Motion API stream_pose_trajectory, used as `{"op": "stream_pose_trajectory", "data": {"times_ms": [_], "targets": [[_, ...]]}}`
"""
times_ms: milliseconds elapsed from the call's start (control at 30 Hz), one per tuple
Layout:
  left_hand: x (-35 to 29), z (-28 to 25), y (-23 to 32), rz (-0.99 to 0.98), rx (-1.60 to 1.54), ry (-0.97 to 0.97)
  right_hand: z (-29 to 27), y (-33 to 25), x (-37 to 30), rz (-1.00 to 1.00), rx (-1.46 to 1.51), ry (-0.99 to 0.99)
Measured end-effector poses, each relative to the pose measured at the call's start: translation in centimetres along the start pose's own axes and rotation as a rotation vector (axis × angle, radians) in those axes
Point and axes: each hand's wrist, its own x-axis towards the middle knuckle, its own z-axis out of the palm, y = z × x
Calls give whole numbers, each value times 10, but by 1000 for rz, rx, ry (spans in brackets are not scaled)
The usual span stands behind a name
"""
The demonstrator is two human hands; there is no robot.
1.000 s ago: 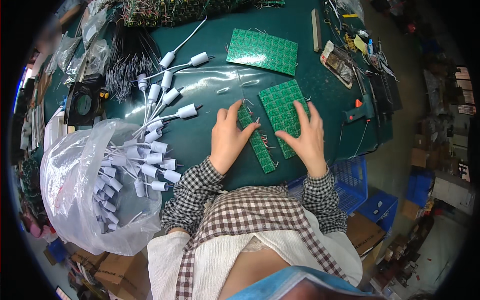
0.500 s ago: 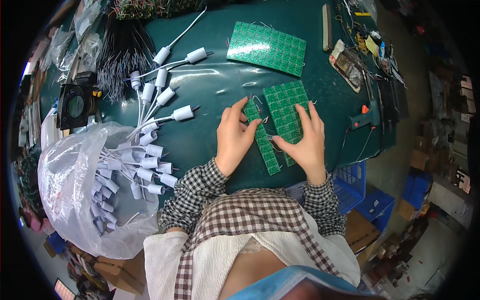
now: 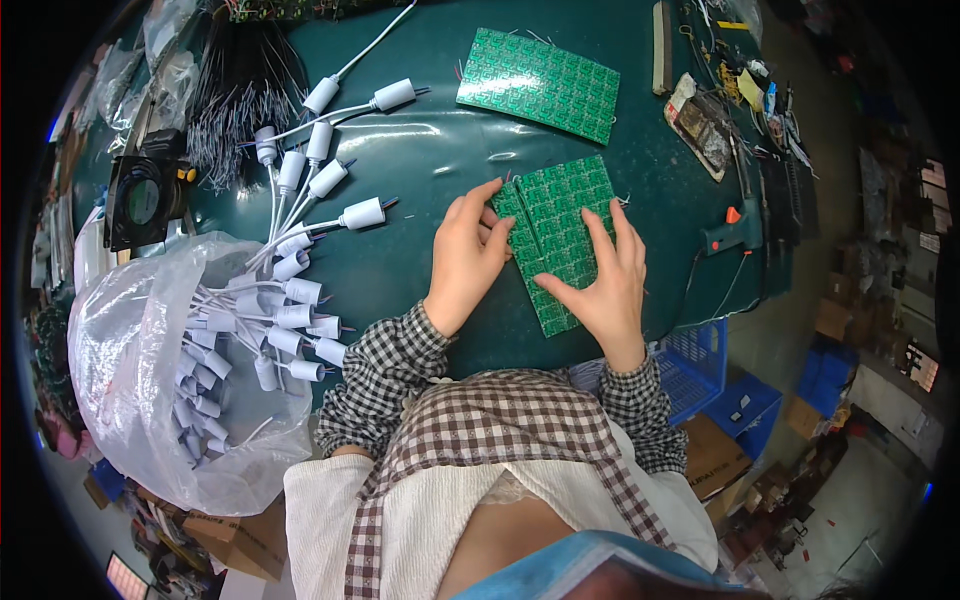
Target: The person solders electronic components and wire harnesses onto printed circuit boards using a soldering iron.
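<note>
A narrow green circuit board strip (image 3: pixel 521 235) lies on the dark green table mat, close alongside a wider green circuit board panel (image 3: pixel 565 205). A thin dark gap shows between them toward the far end. My left hand (image 3: pixel 468 250) pinches the strip near its far end, thumb on its face and fingers at the outer edge. Across the wider panel my right hand (image 3: pixel 608 280) is spread, its thumb near the seam and fingertips by the right edge. Short wires stick out at the panel's far right corner.
Another green circuit board panel (image 3: pixel 540 85) lies farther back. On the left, white lamp sockets (image 3: pixel 362 213) with cables spill from a clear plastic bag (image 3: pixel 130 370). Bundled dark wires (image 3: pixel 240 120) lie behind them. A glue gun (image 3: pixel 735 232) rests at the right.
The strip, tilted and apart from the wider panel before, now lies right beside it, the wires between them now covered. My right thumb has shifted slightly left onto the panel.
</note>
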Motion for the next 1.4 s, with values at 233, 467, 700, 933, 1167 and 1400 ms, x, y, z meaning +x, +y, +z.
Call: {"op": "stream_pose_trajectory", "data": {"times_ms": [233, 467, 700, 933, 1167, 1400], "targets": [[1, 0, 2, 19, 14, 14, 0, 15, 1, -71, 57, -20], [3, 0, -2, 41, 26, 32, 8, 2, 1, -23, -14, 24], [3, 2, -1, 34, 13, 35, 9, 8, 4, -57, 18, 26], [3, 3, -1, -1, -16, 26, 6, 8, 1, -83, 23, -2], [6, 5, -9, 70, 4, 43, 8, 12, 0, -88, -20, -21], [-18, -8, 20, 142, 210, 158, -4, 11, 0, -105, 4, 63]]}}
